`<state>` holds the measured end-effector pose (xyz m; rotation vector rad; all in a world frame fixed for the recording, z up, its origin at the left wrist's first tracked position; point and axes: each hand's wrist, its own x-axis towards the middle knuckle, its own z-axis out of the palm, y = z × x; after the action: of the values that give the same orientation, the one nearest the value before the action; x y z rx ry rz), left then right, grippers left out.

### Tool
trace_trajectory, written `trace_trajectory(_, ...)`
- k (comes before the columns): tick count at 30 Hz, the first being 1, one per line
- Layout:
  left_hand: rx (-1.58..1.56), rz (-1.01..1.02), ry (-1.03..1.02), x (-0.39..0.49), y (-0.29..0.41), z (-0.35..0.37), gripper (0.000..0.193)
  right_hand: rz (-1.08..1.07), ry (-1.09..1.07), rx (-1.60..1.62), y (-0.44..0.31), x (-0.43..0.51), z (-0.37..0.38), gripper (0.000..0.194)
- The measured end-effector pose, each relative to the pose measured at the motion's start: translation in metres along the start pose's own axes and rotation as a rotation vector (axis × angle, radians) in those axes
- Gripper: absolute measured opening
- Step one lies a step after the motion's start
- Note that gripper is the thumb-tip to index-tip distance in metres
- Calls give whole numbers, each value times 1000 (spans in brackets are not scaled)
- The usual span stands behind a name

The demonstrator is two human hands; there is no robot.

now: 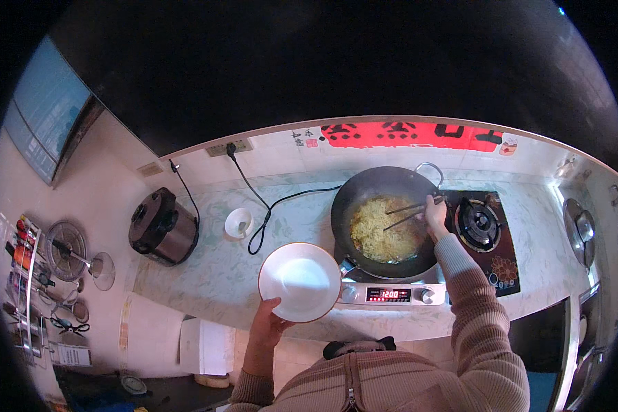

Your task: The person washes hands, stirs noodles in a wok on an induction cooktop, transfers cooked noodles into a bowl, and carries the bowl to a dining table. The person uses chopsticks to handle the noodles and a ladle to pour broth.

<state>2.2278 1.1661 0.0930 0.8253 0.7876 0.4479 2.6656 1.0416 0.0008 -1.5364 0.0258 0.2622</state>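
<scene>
My left hand (271,322) grips the near rim of a white bowl (301,283) with a brown edge, its thumb over the lip; no food shows inside. My right hand (434,215) holds a pair of dark chopsticks (405,208), slightly parted, reaching into the noodles (378,226). These noodles lie in some liquid in a dark wok (350,190). Under the wok is an induction cooker (353,294) with a lit red display. The bowl is just left of the wok, by its near handle (347,267).
A gas burner (478,221) sits right of the wok, and a pot lid (580,232) stands at the far right. On the left are an electric pressure cooker (165,226) and a small white bowl (238,223) with a spoon. A black power cord (269,208) loops across the marbled counter (211,288).
</scene>
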Motion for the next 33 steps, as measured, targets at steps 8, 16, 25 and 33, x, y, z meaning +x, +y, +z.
trace_trajectory(8, -58, 27, 63, -1, 4, 7, 58, 98, -82, 227, 26, 5, 20, 10)
trace_trajectory(16, -35, 52, 16, 1, 6, 12, 58, 308, -171, 284, 25, -3, 27, 9)
trace_trajectory(25, -5, -1, -67, 5, 12, 10, 59, 467, -229, 489, 28, -5, 10, 14)
trace_trajectory(33, -1, -33, -15, 19, 22, 23, 53, 449, -197, 689, 7, -8, -21, 10)
